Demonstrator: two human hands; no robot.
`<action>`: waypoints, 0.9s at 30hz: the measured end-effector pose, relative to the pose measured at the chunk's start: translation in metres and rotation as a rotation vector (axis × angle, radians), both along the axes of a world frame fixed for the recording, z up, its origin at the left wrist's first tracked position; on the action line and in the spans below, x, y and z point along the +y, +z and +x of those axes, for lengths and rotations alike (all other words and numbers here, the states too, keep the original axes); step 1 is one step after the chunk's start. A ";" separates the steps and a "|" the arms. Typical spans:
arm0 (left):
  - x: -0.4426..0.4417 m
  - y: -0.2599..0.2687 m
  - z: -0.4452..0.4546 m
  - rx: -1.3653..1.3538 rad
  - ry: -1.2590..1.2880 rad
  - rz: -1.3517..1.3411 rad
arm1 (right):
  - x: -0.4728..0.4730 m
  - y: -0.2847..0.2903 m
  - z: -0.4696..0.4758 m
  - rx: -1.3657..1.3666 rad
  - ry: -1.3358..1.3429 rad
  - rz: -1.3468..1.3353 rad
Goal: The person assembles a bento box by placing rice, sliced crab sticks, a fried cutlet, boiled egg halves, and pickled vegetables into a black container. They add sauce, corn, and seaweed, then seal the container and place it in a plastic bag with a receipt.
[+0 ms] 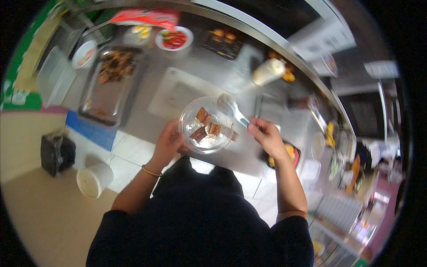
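Observation:
My left hand point(171, 140) grips the left rim of a clear round plastic bowl point(189, 143). Three browned pieces of food point(203, 116), apparently meat, lie inside it. In my right hand point(265, 133) is the handle of a serving spoon point(241, 116) with a white and grey handle; its blurred head point(227, 101) is just beyond the bowl's upper right rim. Behind the bowl, a white cutting board point(186, 85) lies on the steel counter point(143, 100). At the left, a metal tray point(128, 100) holds many browned food pieces point(116, 65) at its far end.
A white bowl of red food point(174, 38) stands at the back, near halved boiled eggs point(142, 31). A pale bottle point(269, 71) is at the back right. A dark container of food point(291, 155) sits beside my right forearm. A white bucket point(95, 180) is at the lower left.

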State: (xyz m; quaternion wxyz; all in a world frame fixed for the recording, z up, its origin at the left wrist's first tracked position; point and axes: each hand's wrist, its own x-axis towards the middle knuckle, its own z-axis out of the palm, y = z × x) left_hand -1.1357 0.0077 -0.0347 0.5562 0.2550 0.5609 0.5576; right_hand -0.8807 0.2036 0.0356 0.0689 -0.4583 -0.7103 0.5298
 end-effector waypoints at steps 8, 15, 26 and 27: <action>0.091 0.003 0.149 0.013 -0.430 0.096 | -0.046 0.006 0.210 0.082 -0.479 -0.415; 0.120 -0.007 0.271 0.018 -0.532 0.031 | -0.030 -0.014 0.316 0.156 -0.555 -0.549; 0.121 -0.012 0.293 0.145 -0.422 -0.096 | 0.060 -0.023 0.416 -0.107 -0.035 -0.220; 0.121 -0.012 0.289 0.155 -0.414 -0.109 | 0.067 -0.026 0.418 -0.141 0.004 -0.191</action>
